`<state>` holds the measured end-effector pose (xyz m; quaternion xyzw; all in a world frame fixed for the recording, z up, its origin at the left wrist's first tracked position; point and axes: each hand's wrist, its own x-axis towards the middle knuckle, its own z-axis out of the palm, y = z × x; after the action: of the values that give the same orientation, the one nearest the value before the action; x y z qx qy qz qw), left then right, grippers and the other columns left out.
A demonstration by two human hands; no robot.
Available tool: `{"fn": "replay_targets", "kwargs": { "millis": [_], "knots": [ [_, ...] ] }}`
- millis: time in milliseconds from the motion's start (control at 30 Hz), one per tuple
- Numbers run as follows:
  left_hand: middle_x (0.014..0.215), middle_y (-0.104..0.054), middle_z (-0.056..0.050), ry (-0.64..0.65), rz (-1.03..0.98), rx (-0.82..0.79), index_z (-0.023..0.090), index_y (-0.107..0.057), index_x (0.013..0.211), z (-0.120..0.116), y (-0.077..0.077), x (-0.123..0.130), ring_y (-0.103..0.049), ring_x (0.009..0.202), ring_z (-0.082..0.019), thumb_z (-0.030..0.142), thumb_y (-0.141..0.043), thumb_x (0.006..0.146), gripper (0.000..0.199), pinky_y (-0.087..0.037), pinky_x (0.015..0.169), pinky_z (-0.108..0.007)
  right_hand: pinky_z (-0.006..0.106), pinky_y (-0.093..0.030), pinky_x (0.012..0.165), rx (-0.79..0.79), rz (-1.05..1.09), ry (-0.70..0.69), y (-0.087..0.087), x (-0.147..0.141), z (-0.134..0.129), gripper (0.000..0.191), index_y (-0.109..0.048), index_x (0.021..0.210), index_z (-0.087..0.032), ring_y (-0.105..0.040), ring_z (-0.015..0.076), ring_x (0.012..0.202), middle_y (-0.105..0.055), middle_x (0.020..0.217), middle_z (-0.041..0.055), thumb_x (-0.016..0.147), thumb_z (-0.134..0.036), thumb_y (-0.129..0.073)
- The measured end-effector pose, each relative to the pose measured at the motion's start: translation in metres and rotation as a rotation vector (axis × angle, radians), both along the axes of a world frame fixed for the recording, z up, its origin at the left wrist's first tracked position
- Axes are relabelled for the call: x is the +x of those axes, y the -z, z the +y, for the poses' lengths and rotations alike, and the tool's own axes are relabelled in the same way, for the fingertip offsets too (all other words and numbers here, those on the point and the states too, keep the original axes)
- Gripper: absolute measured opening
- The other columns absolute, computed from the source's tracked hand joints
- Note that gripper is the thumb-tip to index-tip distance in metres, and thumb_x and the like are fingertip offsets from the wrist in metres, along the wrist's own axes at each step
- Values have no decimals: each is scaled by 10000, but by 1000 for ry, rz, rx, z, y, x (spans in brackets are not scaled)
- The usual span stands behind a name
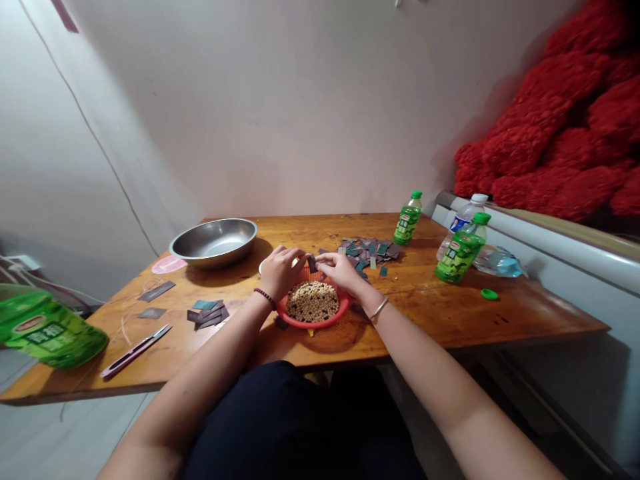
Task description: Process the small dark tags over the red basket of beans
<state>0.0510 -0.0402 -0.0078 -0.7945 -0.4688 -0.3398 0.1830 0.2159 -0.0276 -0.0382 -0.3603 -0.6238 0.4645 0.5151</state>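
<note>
1. Dark strip point(312, 263) up at centre frame, small and thin, and it looks light and fairly stiff, though the material is too small to tell. Its narrow edges look like the place to take hold.
2. Left hand point(281, 271), bead bracelet at the wrist, and right hand point(341, 271), thin bangle on, are both curled closed, pinching the strip from either side.
3. Directly below, a red plastic basket point(313, 325) holds pale beans point(313, 301) mixed with dark ones. They look loose and quick to roll if it's knocked.
4. Just right of the hands, a heap of teal and grey strips point(369, 252) crowds the basket. A smaller stack of strips point(208, 315) sits to the left.
5. Further out on the wooden table point(420, 313), a steel basin point(214, 241) sits upper left and a craft knife point(135, 351) lower left. Green bottles point(460, 248) stand to the right, and the table's near edge runs under both forearms.
</note>
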Motion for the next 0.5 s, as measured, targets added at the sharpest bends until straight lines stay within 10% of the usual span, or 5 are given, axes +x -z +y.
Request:
{"fn": "replay_targets", "kwargs": {
  "millis": [500],
  "knots": [
    [878, -672, -87, -440, 114, -474, 200, -665, 826, 10, 4, -18, -535, 899, -253, 438, -332, 852, 410, -402, 680, -313, 173, -483, 451, -51, -16, 27, 5, -1, 2, 138, -647, 859, -123, -589, 70, 467, -691, 812, 51, 736, -148, -591]
  ]
}}
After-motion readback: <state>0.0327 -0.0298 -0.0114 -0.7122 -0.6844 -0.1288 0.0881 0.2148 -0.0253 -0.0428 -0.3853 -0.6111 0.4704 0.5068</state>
